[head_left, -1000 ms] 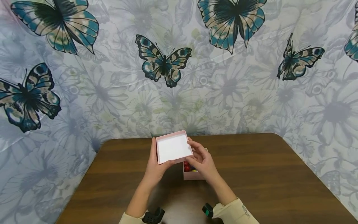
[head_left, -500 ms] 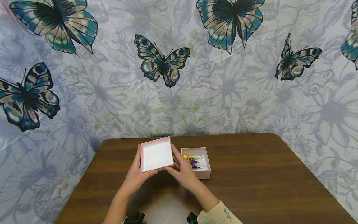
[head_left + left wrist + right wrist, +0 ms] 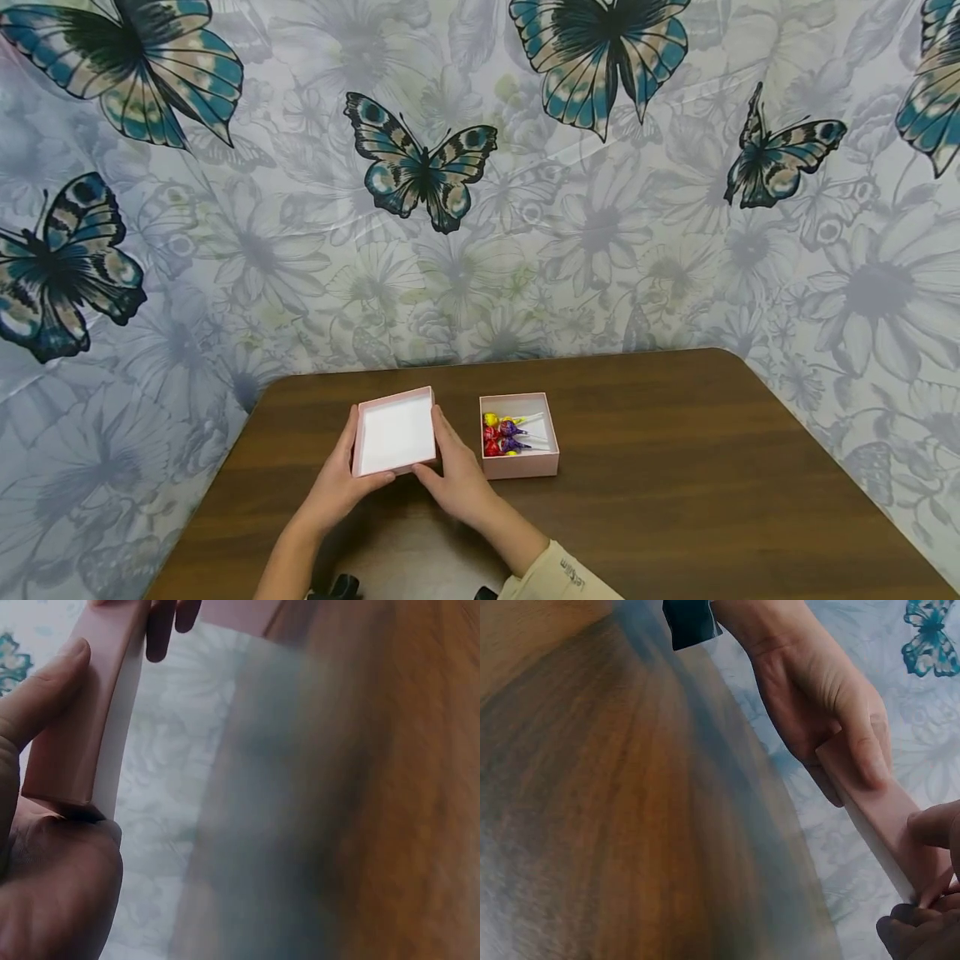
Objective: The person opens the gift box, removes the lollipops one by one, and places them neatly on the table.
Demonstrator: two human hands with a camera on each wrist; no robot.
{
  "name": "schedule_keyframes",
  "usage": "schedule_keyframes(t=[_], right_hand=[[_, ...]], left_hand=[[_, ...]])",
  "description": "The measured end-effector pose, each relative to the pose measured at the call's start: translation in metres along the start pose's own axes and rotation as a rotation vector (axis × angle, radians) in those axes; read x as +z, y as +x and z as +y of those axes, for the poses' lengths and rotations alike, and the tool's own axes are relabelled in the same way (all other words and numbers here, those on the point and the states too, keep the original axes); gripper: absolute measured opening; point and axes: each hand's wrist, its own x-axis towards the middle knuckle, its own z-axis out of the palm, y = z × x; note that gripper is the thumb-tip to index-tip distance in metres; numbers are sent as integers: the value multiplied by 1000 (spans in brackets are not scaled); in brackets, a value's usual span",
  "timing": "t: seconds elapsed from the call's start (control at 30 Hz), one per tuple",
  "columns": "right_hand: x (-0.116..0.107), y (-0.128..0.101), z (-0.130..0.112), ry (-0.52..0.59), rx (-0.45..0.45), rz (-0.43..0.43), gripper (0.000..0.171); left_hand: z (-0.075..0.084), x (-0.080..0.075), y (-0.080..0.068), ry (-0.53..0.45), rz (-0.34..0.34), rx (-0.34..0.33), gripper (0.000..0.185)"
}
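A pink box lid (image 3: pixel 395 432) with a white inside is held up at a tilt over the table, its hollow side facing me. My left hand (image 3: pixel 333 487) grips its left side, thumb along the near edge. My right hand (image 3: pixel 463 483) holds the right side in the same way. In the left wrist view, the lid's pink side wall (image 3: pixel 79 735) lies between thumb and fingers. Just right of the lid, the matching pink box (image 3: pixel 522 468) sits on the table without a cover. Several lollipops (image 3: pixel 510 428) in red, purple and yellow wrappers lie inside, heads to the left.
The brown wooden table (image 3: pixel 675 467) has a rounded far right corner. Behind it hangs a pale floral cloth (image 3: pixel 600 275) printed with teal butterflies. A dark band on a wrist (image 3: pixel 690 622) shows in the right wrist view.
Both hands have carried the lid left and lower, away from over the box. The box and its lollipops, partly covered before, are now in full view.
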Motion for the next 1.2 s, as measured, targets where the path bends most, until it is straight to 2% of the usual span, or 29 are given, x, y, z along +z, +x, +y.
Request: schedule_keyframes(t=[0.33,0.73,0.97,1.2], right_hand=[[11,-1,7,-62,79,-29,81],[19,1,17,-104,117,-45,82],[19,0,20,-174,135,-44,82],[20,-1,21,-175,151,-52,82]], left_hand=[[-20,0,3,19,-22,-80,123],[-26,1,7,68,-86,-176,124],[-32,4,6,75,-95,-178,122],[-31,5,8,111,-87,-167,121]])
